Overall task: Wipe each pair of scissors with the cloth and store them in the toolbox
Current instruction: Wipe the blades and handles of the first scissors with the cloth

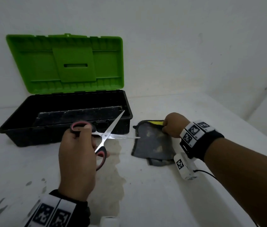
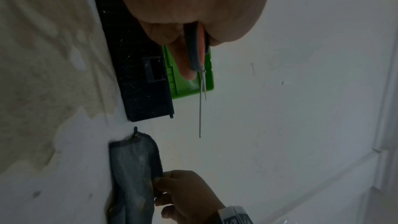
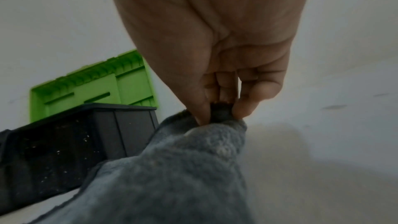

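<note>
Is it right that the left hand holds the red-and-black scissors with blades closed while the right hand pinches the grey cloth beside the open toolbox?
Not quite: the scissors are spread open, their blades crossed in an X, as the head view shows. The rest stands: the left hand holds them, and the right hand pinches the grey cloth beside the open toolbox.

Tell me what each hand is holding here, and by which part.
The left hand holds the open scissors by their red-and-black handles. The right hand pinches the grey cloth at its far edge, near a corner.
</note>
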